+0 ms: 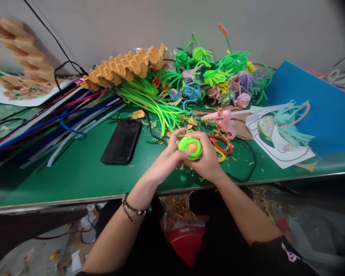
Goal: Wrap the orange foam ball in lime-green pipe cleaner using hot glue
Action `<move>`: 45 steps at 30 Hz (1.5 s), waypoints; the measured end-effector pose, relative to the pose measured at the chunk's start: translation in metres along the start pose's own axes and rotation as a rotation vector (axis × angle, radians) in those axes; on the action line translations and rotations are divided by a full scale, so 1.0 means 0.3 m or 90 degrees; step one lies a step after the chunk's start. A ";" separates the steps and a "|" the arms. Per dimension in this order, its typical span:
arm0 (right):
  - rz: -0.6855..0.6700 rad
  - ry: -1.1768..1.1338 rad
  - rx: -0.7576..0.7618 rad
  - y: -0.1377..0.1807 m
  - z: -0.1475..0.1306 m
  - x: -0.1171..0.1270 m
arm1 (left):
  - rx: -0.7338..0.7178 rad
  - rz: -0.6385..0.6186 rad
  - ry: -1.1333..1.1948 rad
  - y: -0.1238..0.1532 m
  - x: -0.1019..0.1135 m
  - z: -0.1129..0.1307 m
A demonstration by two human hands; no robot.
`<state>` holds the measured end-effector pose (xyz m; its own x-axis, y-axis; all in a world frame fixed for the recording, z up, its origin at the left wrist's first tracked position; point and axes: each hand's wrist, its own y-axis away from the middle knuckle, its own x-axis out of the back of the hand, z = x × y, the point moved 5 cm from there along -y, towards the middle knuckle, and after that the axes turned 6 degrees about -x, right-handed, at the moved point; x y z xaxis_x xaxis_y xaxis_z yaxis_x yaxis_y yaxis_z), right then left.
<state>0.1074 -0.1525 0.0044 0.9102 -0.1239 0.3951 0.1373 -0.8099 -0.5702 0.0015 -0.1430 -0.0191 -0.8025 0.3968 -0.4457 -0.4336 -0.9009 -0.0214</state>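
Observation:
Both my hands hold one small round cup shape wound with bright green pipe cleaner (181, 144), with a tan carton-like middle showing. My left hand (171, 155) grips it from the left, thumb across its near side. Around its right side curl the fingers of my right hand (207, 157). Just beyond my right hand lie the red scissors handles (228, 143), beside a yellow loop (220, 156). A pink glue gun (225, 122) rests behind them, its nozzle pointing left.
A black phone (122, 142) lies left of my hands. Bundled pipe cleaners (63, 119) and an egg carton (123, 69) fill the back left. Green pipe-cleaner pieces (215, 76) pile at the back. A blue board (310, 103) and white paper cutout (281, 155) lie right; a black cable (254, 161) curves nearby.

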 end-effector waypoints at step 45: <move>0.048 -0.285 0.053 0.011 -0.060 0.002 | -0.444 -0.026 -0.292 0.055 -0.060 0.079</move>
<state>0.1015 -0.1656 0.0156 0.9955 0.0937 0.0105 0.0781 -0.7570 -0.6488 -0.0010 -0.1608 0.0099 -0.9445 0.3273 -0.0268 -0.2336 -0.7271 -0.6455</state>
